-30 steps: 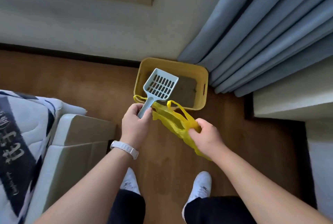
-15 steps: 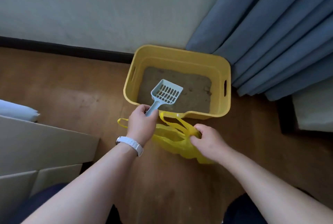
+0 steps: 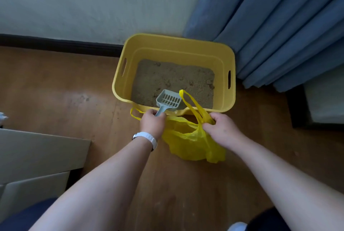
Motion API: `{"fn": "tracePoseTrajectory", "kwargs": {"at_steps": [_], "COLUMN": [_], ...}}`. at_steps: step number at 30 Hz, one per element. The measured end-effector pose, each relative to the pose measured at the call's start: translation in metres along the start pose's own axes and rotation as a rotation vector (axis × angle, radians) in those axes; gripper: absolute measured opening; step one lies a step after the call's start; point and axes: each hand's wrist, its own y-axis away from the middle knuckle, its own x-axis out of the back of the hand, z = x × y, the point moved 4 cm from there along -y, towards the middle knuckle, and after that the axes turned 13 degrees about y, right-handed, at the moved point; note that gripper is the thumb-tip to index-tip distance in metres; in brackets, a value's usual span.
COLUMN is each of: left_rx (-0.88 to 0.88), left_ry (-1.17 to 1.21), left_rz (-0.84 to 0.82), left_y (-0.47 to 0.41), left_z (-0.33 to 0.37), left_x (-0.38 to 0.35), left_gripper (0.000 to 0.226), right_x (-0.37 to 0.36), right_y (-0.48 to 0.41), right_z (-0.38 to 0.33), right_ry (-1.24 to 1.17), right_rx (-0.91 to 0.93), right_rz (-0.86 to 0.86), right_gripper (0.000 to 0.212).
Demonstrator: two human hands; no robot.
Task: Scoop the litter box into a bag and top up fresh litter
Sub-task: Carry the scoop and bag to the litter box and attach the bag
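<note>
Head view. The left hand [image 3: 152, 122] is clenched round the stem of the pale blue scoop [image 3: 168, 100]. The slotted blade reaches forward from the fingers, over the near rim of the yellow litter box [image 3: 176, 42]. It hangs above the near edge of the litter [image 3: 175, 78], and whether its tip touches the grains is hard to tell from this angle. The right hand [image 3: 222, 130] pinches one handle of the yellow bag [image 3: 191, 143]. That loop stands up just ahead of its fingertips and crosses in front of the box's near wall. The bag's body sags below and between the two hands onto the floor [image 3: 74, 91], with its mouth partly open just beside the left knuckles. A second handle loop [image 3: 133, 114] pokes out on the far side of the left fingers.

By my judgement the scooping has not begun. The blade looks empty, and several darker clumps [image 3: 210, 86] lie in the litter beyond and to the right of the scoop. The next move calls for pushing the blade under a clump and lifting it so the loose grains sift out. Meanwhile the right fingers need to hold the bag mouth wider and close to the rim. No fresh litter supply is in view.

The floor is brown wood with a dull scuffed patch away to the left of the left hand. Beyond the box are a pale wall [image 3: 93, 4] and a dark baseboard [image 3: 55, 42]. Blue curtains [image 3: 279, 26] hang past the right hand, touching the box's far right corner. Cardboard boxes [image 3: 37, 152] sit near the left forearm, which wears a white wristband [image 3: 147, 136].
</note>
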Motion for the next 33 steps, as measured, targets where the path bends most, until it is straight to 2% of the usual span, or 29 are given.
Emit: {"fn": "tracePoseTrajectory", "kwargs": {"at_steps": [11,15,20,22,25,28,31,33], "left_rx": [0.105,0.095,0.114,0.099,-0.055,-0.282,-0.46,-0.542], "left_ry": [0.049,0.034,0.014,-0.024,-0.203,-0.338,-0.337,-0.378], "left_rz": [-0.019,-0.015,-0.029,0.0,0.064,-0.009,-0.127,-0.239], "left_y": [-0.014,-0.016,-0.011,-0.004,0.011,0.03,0.05,0.061], "left_z": [-0.014,-0.013,-0.012,-0.007,0.007,0.024,0.045,0.053], "left_x": [-0.021,-0.026,-0.029,-0.024,-0.002,0.018,0.025,0.024], "left_gripper": [0.018,0.016,0.025,0.037,0.058,0.041,0.018,0.022], "right_x": [-0.002,-0.003,-0.001,0.002,0.01,0.018,0.024,0.028], "right_y": [0.003,0.004,0.006,0.005,0.003,0.002,0.002,0.003], "right_z": [-0.001,-0.002,-0.001,-0.001,-0.003,-0.005,-0.012,-0.02], "right_ry": [-0.006,0.001,-0.007,-0.013,-0.019,0.004,0.049,0.044], "right_rx": [0.045,0.077,0.089,0.093,0.106,0.121,0.178,0.235], "right_rz": [-0.047,-0.048,-0.042,-0.028,-0.022,-0.046,-0.107,-0.16], "right_gripper": [0.023,0.018,0.014,0.014,0.01,0.012,0.007,0.007]}}
